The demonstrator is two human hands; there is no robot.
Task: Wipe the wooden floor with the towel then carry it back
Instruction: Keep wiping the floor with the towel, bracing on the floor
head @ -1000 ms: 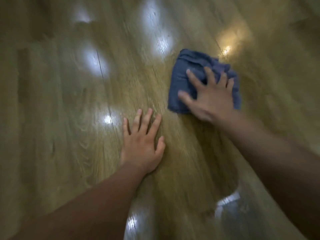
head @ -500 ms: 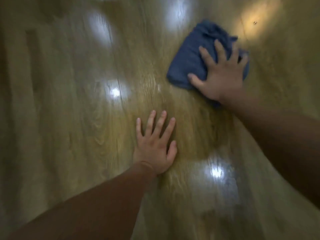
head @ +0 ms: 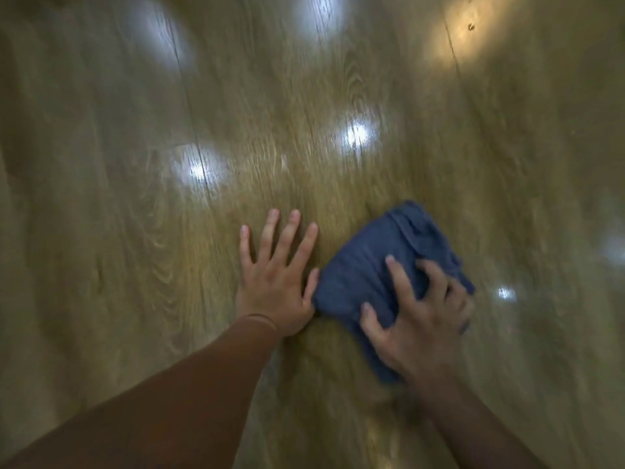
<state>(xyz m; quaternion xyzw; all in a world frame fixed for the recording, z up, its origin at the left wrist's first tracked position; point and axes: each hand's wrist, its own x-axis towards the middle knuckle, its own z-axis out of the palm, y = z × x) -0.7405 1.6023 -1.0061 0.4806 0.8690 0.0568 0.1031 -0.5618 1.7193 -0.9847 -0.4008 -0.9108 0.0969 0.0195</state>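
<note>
since half a second ago the towel has slid from the upper right down to the lower right of centre, drawn in beside the left hand. the right hand sits on its near end, fingers bent and digging into the cloth. the left hand lies flat, fingers spread, thumb just touching the towel's edge. wiping looks mid-stroke — the carry back is not yet begun. the wooden floor is glossy planks with pale light reflections across the upper frame — no more of the room shows.
</note>
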